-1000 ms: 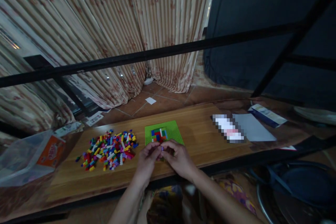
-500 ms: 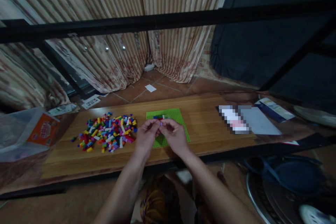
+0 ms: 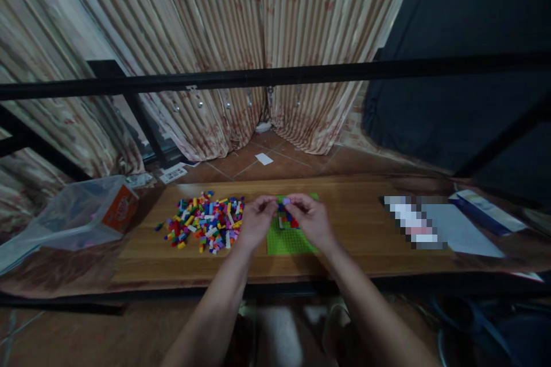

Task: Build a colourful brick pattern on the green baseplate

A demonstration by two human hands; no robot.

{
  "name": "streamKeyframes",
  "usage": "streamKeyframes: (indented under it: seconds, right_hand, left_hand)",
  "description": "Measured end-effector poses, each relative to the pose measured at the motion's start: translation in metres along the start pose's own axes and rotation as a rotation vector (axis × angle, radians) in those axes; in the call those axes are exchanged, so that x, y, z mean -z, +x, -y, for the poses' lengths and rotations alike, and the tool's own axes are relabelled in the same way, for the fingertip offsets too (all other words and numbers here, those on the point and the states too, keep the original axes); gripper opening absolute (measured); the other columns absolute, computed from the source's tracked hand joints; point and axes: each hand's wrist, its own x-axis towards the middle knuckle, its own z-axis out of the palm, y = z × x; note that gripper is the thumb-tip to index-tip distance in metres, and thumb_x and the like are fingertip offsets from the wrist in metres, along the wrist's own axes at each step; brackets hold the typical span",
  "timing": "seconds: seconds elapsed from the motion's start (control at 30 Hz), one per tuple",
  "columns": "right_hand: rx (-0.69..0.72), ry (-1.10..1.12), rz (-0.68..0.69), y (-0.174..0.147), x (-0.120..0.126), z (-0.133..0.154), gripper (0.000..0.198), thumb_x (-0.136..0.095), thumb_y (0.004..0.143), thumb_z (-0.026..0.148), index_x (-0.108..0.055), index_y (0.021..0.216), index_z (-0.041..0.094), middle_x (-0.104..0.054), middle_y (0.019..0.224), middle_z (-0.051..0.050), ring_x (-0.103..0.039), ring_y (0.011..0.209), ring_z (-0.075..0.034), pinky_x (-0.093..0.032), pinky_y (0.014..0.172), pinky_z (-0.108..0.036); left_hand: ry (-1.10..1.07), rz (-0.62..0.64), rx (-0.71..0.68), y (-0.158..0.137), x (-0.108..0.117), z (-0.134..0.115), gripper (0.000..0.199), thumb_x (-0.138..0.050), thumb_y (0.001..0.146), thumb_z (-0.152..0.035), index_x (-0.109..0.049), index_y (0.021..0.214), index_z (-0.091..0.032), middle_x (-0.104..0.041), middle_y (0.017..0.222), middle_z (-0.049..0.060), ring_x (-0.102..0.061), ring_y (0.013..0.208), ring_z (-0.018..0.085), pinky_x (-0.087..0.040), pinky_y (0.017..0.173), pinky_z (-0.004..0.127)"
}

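Note:
A small purple toy brick (image 3: 286, 201) is pinched between the fingertips of my right hand (image 3: 313, 219). My left hand (image 3: 258, 221) is beside it, fingers and thumb pressed together; whether a piece is in them is too small to make out. Both hands are over the green studded baseplate (image 3: 287, 245). Between them, several bricks in red, blue and white are visible on the plate, among them a red brick (image 3: 294, 222); my fingers hide part of this group. Left of my left hand lies a loose pile of mixed coloured bricks (image 3: 206, 221).
The wooden board (image 3: 357, 200) carries plate and pile. A clear plastic box with an orange label (image 3: 119, 209) stands at the left. White papers (image 3: 462, 235) and a blurred-out sheet lie at the right. A black metal bar (image 3: 241, 78) crosses beyond the board, before striped curtains.
My hands, earlier close together around the purple brick, have moved apart a little, uncovering bricks on the plate. The purple brick stays in my right fingertips. The camera view has shifted left and up.

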Motion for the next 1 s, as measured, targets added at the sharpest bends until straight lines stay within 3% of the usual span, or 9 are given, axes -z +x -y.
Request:
streamKeyframes:
  seconds: [0.17, 0.33, 0.5, 0.63, 0.8, 1.0]
  right_hand:
    - [-0.048, -0.067, -0.162, 0.020, 0.032, -0.024, 0.026, -0.070, 0.072, 0.038, -0.068, 0.088, 0.019, -0.073, 0.087, -0.006, -0.066, 0.081, -0.019, -0.052, 0.079, -0.035]
    - [-0.115, -0.249, -0.170, 0.020, 0.056, -0.036, 0.029, -0.068, 0.073, 0.043, -0.069, 0.088, 0.018, -0.074, 0.088, -0.007, -0.067, 0.082, -0.021, -0.051, 0.081, -0.038]
    - [-0.165, -0.492, -0.098, 0.016, 0.061, -0.038, 0.030, -0.061, 0.079, 0.046, -0.070, 0.091, 0.020, -0.074, 0.091, -0.007, -0.067, 0.084, -0.023, -0.051, 0.079, -0.037]
    - [-0.210, -0.549, -0.103, 0.019, 0.059, -0.045, 0.031, -0.058, 0.080, 0.046, -0.069, 0.090, 0.018, -0.073, 0.090, -0.009, -0.067, 0.082, -0.023, -0.051, 0.078, -0.037]
    - [-0.358, -0.435, -0.052, 0.021, 0.057, -0.061, 0.029, -0.058, 0.080, 0.043, -0.064, 0.093, 0.018, -0.071, 0.087, -0.009, -0.068, 0.079, -0.023, -0.055, 0.071, -0.038]
    - [-0.431, -0.348, -0.078, 0.017, 0.050, -0.063, 0.025, -0.057, 0.081, 0.041, -0.059, 0.093, 0.019, -0.069, 0.086, -0.008, -0.068, 0.075, -0.021, -0.056, 0.063, -0.034]
  left_hand:
    - [0.171, -0.074, -0.095, 0.021, 0.006, 0.037, 0.017, -0.056, 0.078, -0.019, -0.068, 0.090, -0.015, -0.069, 0.085, 0.004, -0.062, 0.079, 0.015, -0.047, 0.076, 0.025]
    - [0.322, -0.055, 0.014, 0.019, -0.002, 0.067, 0.031, -0.055, 0.081, -0.018, -0.062, 0.111, -0.015, -0.068, 0.108, 0.010, -0.065, 0.092, 0.019, -0.050, 0.084, 0.031]
    - [0.482, 0.012, -0.029, 0.020, -0.020, 0.063, 0.046, -0.055, 0.083, -0.021, -0.053, 0.128, -0.013, -0.059, 0.128, 0.014, -0.055, 0.118, 0.024, -0.044, 0.100, 0.037]
    - [0.519, 0.097, -0.049, 0.029, -0.028, 0.060, 0.051, -0.056, 0.081, -0.017, -0.049, 0.132, -0.011, -0.055, 0.133, 0.013, -0.049, 0.126, 0.023, -0.037, 0.109, 0.037]
    - [0.556, 0.193, -0.028, 0.032, -0.028, 0.063, 0.061, -0.061, 0.076, -0.014, -0.046, 0.135, -0.009, -0.054, 0.133, 0.015, -0.049, 0.125, 0.025, -0.037, 0.108, 0.038]
    - [0.553, 0.167, 0.000, 0.033, -0.031, 0.061, 0.051, -0.063, 0.074, -0.010, -0.057, 0.124, -0.011, -0.059, 0.126, 0.013, -0.052, 0.120, 0.024, -0.039, 0.106, 0.037]
